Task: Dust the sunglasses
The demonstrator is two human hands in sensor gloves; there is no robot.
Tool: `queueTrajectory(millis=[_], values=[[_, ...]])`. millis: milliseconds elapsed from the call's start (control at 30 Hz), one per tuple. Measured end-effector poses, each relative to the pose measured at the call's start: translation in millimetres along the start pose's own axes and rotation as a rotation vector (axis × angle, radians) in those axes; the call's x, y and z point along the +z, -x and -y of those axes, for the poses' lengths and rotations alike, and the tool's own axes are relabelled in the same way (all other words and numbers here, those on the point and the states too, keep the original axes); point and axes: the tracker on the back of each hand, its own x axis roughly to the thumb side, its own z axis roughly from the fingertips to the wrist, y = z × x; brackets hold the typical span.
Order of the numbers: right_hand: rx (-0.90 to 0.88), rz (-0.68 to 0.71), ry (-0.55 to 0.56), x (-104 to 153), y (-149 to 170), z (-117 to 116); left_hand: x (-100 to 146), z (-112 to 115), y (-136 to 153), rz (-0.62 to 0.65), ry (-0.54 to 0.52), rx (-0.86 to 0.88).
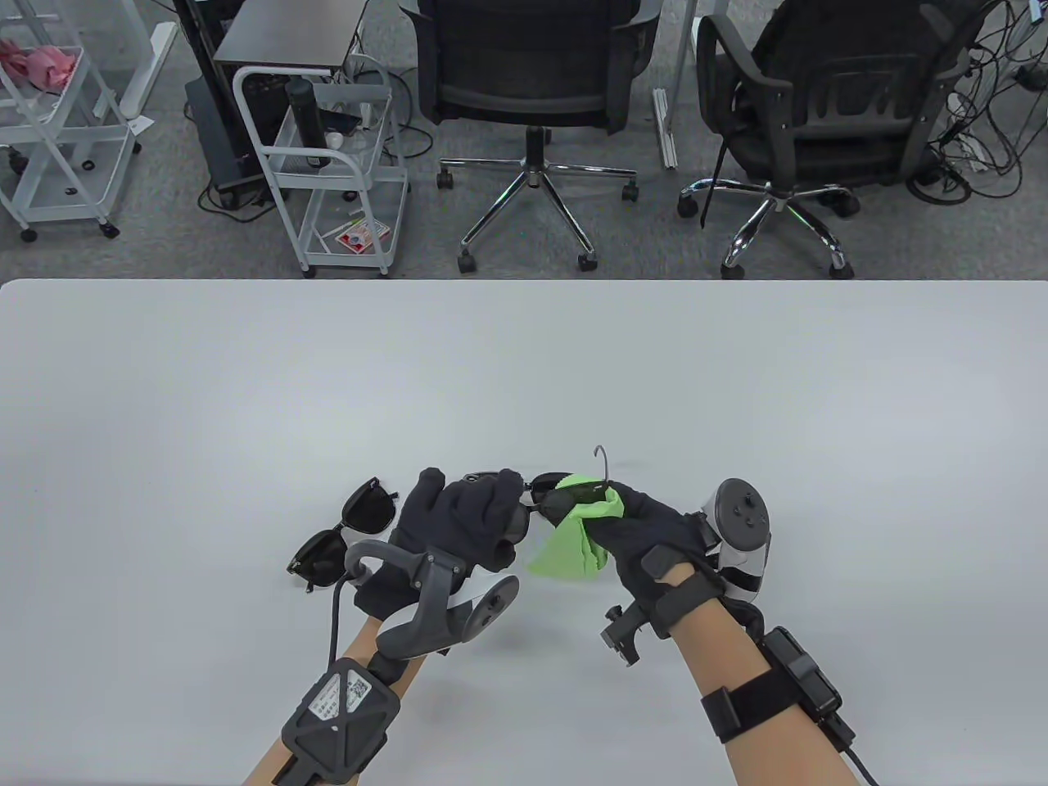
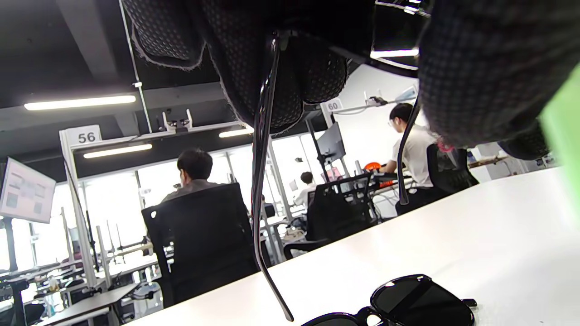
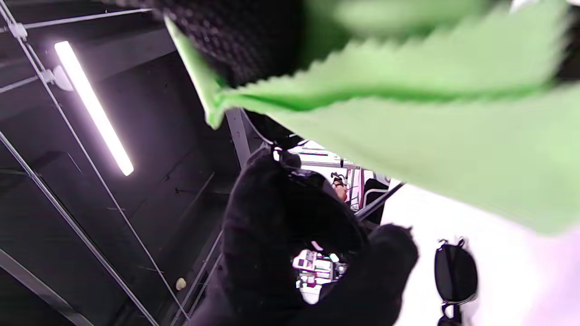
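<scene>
Left hand [image 1: 458,524] gripping sunglasses [image 1: 557,491] above the surface [image 1: 524,368], right hand [image 1: 655,532] pinching a green cloth [image 1: 573,548] against one lens, a second pair [image 1: 344,532] lying just left of the hands

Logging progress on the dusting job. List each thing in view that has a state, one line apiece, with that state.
held sunglasses: lifted off the table, arms unfolded, one lens against the cloth
green cloth: bunched, hanging from the right hand
second sunglasses: folded, lying on the table
left hand: grips the held sunglasses
right hand: pinches the green cloth
</scene>
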Motion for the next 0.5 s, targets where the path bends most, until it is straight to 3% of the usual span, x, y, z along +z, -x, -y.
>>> queueTrajectory(millis=[133, 300, 367, 500], values=[[0.144, 0.043, 0.092, 1, -10, 3, 0, -4, -4, 0.005, -0.013, 0.009], [0.105, 0.07, 0.152, 5, -12, 4, 0, -7, -8, 0.016, -0.022, 0.013], [0.058, 0.061, 0.132, 5, -10, 3, 0, -6, -7, 0.015, -0.019, 0.012], [-0.058, 0.03, -0.013, 2, -3, 0, 1, -5, -4, 0.014, -0.01, 0.001]])
